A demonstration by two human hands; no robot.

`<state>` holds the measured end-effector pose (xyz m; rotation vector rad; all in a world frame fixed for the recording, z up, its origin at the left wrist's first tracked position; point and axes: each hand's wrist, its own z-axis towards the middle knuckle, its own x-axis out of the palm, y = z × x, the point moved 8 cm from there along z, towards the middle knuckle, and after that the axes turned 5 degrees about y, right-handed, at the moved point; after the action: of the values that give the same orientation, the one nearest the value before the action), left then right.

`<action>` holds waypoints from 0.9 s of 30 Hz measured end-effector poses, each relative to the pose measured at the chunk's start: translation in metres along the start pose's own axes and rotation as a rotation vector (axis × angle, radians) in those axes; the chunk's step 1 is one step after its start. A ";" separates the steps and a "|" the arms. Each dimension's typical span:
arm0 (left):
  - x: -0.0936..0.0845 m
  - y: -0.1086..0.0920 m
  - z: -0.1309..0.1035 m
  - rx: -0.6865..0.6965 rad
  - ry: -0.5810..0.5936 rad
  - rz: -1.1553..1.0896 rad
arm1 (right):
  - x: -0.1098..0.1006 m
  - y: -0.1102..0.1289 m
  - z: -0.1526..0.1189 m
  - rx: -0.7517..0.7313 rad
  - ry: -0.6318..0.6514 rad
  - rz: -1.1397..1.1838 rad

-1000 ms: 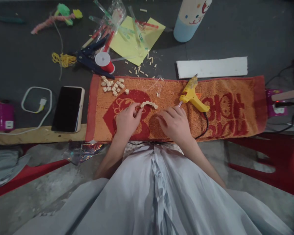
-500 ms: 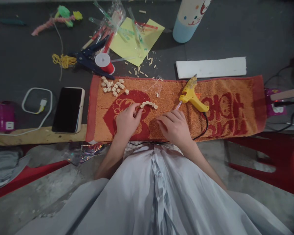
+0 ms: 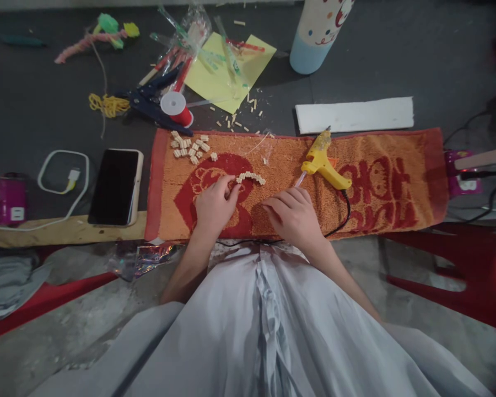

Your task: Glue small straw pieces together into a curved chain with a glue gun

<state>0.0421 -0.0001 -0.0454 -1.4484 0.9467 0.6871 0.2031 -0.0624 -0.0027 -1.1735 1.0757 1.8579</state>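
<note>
Head view, left hand (image 3: 215, 203): thumb and fingers pinching left end of curved strip (image 3: 252, 176).
Strip position: over orange towel (image 3: 417, 182), between the hands.
Right hand (image 3: 295, 215): half-curled, by glue stick (image 3: 301, 179); can't tell if gripping.
Glue gun (image 3: 324, 165): on towel, nozzle near white board (image 3: 355, 116).

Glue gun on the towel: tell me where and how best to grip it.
Take the glue gun by its yellow handle, preferably from the right: it lies on its side, handle angled rightward and toward the person, nozzle pointing away. The black cord leaves the handle's end.
</note>
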 end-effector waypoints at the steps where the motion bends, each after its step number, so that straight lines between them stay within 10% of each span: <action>1: 0.000 0.000 0.000 0.000 0.003 0.002 | 0.001 0.000 0.000 0.005 0.013 0.003; 27: 0.000 -0.002 0.002 0.016 0.002 0.030 | 0.000 -0.001 0.001 0.006 0.033 0.014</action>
<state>0.0441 0.0015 -0.0443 -1.4236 0.9756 0.6990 0.2037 -0.0614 -0.0029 -1.2001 1.1100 1.8501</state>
